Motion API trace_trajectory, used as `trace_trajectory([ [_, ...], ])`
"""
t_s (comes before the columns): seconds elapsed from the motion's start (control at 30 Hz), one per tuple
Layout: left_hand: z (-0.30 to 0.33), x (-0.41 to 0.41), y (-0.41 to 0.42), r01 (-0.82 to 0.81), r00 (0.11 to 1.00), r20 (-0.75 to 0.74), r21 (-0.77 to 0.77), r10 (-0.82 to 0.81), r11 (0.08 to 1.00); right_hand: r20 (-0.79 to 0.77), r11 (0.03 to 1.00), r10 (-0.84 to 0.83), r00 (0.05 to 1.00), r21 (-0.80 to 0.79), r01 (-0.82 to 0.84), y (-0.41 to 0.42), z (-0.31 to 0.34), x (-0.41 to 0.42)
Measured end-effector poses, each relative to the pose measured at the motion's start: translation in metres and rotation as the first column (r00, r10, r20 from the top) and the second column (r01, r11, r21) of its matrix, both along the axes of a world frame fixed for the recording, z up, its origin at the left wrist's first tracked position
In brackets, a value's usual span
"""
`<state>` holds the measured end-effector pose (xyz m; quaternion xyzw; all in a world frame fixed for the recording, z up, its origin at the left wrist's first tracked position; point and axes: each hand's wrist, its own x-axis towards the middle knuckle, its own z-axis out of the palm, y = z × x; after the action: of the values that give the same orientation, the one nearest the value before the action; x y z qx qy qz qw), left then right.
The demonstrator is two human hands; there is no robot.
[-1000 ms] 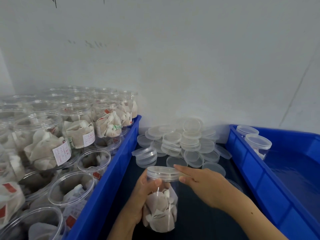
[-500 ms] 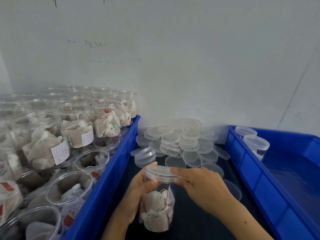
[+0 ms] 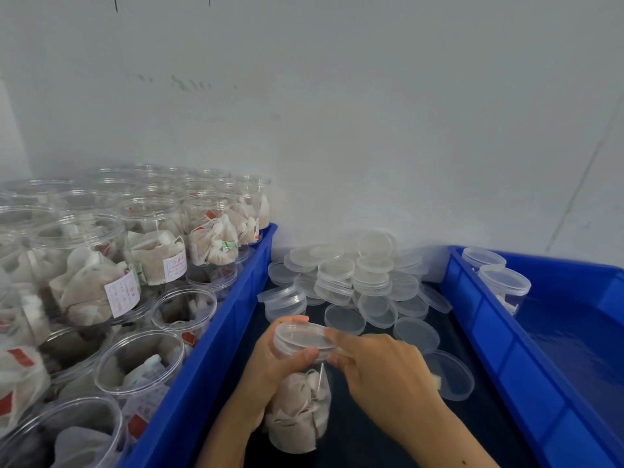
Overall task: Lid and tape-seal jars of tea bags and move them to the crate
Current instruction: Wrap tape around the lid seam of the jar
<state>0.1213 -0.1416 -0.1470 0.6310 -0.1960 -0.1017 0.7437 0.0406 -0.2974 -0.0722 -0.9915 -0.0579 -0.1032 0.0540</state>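
Our left hand (image 3: 270, 363) grips the jar (image 3: 299, 410) of tea bags at its neck, above the dark surface (image 3: 371, 440) between the blue crates; our right hand (image 3: 381, 373) fingers pinch the lid (image 3: 304, 336) rim. If the lid seats crooked (it looks slightly tilted), it may pop off, and tape would seal a gap.

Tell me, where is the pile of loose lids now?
In the head view, the pile of loose lids lies centre, against the white wall, between the two blue crates, just beyond the held jar.
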Motion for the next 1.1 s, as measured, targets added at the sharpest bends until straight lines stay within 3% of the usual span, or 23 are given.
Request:
trace_trajectory([
  [0.13,-0.002,0.001,-0.002,-0.017,0.999,-0.030,-0.012,0.016,1.000,-0.020,0.997,0.024,1.000,0.077,-0.023,-0.006,0.002,0.006],
  [0.23,-0.005,0.003,-0.002,-0.006,0.997,-0.079,-0.052,0.002,0.999,-0.123,0.981,-0.010,0.992,0.190,0.033,-0.014,-0.001,0.014],
  [0.5,-0.010,0.005,-0.004,0.071,0.986,-0.142,-0.098,-0.084,0.993,-0.237,0.957,0.006,0.971,0.282,0.063,-0.030,-0.006,0.026],
  [0.77,-0.012,0.006,-0.006,0.153,0.950,-0.239,-0.200,-0.199,0.968,-0.210,0.965,0.089,0.974,0.260,-0.032,-0.040,0.004,0.021],
  [0.97,-0.015,0.004,-0.012,0.171,0.931,-0.290,-0.194,-0.223,0.966,-0.161,0.984,0.046,0.986,0.177,-0.017,-0.040,0.004,0.017],
  [1.1,-0.015,0.004,-0.012,0.176,0.938,-0.270,-0.165,-0.216,0.970,-0.194,0.970,0.029,0.981,0.241,0.019,-0.035,0.007,0.018],
])
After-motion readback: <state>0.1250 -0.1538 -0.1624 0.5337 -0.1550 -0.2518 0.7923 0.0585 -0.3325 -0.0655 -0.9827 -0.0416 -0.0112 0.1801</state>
